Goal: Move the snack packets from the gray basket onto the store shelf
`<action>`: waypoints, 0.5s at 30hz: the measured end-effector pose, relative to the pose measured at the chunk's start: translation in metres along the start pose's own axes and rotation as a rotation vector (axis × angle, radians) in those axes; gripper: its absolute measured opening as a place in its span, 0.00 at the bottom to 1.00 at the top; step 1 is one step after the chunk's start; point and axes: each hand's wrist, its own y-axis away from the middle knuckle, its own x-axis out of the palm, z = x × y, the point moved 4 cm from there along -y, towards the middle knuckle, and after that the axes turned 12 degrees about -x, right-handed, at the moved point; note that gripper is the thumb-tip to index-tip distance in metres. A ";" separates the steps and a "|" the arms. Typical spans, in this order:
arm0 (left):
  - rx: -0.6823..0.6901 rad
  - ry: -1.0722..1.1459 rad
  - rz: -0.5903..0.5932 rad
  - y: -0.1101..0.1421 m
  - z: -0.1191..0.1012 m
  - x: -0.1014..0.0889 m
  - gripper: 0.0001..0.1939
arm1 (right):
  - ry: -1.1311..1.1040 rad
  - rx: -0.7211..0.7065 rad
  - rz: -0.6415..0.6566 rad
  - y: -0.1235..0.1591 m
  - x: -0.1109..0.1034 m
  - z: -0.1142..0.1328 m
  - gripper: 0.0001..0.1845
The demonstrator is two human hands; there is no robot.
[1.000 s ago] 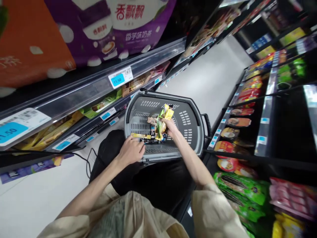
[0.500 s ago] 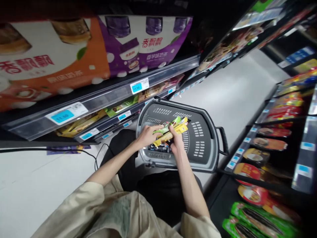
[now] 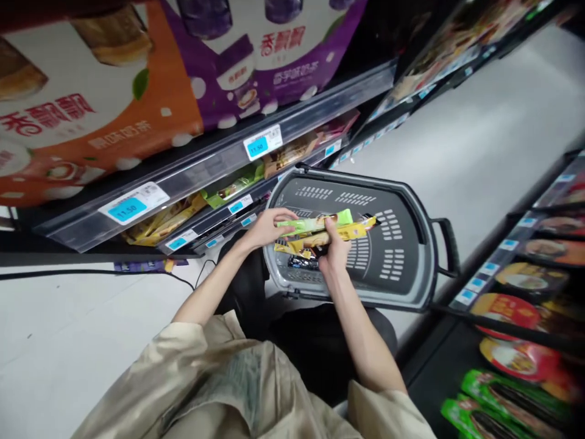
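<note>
A grey shopping basket (image 3: 402,244) sits on the floor in front of my knees. Over it I hold a bundle of long snack packets (image 3: 320,230), green on top and yellow beneath. My right hand (image 3: 336,250) grips the bundle from below near its middle. My left hand (image 3: 267,224) pinches the left end of the green packet. More dark wrapped packets (image 3: 301,263) lie in the basket under my hands.
A shelf on the left carries orange and purple boxes (image 3: 137,91), price tags (image 3: 262,143) and flat packets (image 3: 173,219). A black cable (image 3: 91,272) runs along the white floor. Shelves on the right hold bowls and green packs (image 3: 507,402).
My left hand rose from the basket bottom to the bundle's left end. The bundle turned from upright to lying level above the basket. My view swung leftward.
</note>
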 end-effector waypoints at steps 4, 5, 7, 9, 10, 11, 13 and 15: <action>-0.025 0.026 -0.001 -0.003 -0.003 0.003 0.24 | 0.015 -0.004 -0.056 -0.001 -0.003 0.000 0.30; -0.030 0.042 -0.004 -0.003 -0.003 0.005 0.27 | 0.025 -0.020 -0.056 -0.001 -0.003 0.001 0.30; -0.029 0.107 -0.047 -0.004 -0.001 0.007 0.31 | 0.040 -0.048 -0.037 -0.003 -0.004 0.001 0.31; -0.024 0.221 -0.144 -0.005 0.002 0.005 0.33 | 0.033 -0.051 -0.007 -0.004 -0.004 0.001 0.31; -0.023 0.281 -0.200 -0.005 0.003 0.003 0.32 | 0.017 -0.047 0.006 -0.005 -0.005 0.002 0.30; -0.019 0.330 -0.252 -0.006 0.002 -0.001 0.30 | -0.004 -0.040 0.016 -0.006 -0.005 0.002 0.29; 0.001 0.376 -0.309 -0.009 -0.004 -0.010 0.23 | -0.051 -0.025 0.029 -0.007 -0.006 0.005 0.27; 0.034 0.371 -0.314 -0.014 -0.017 -0.020 0.16 | -0.071 -0.015 0.044 -0.006 -0.006 0.007 0.27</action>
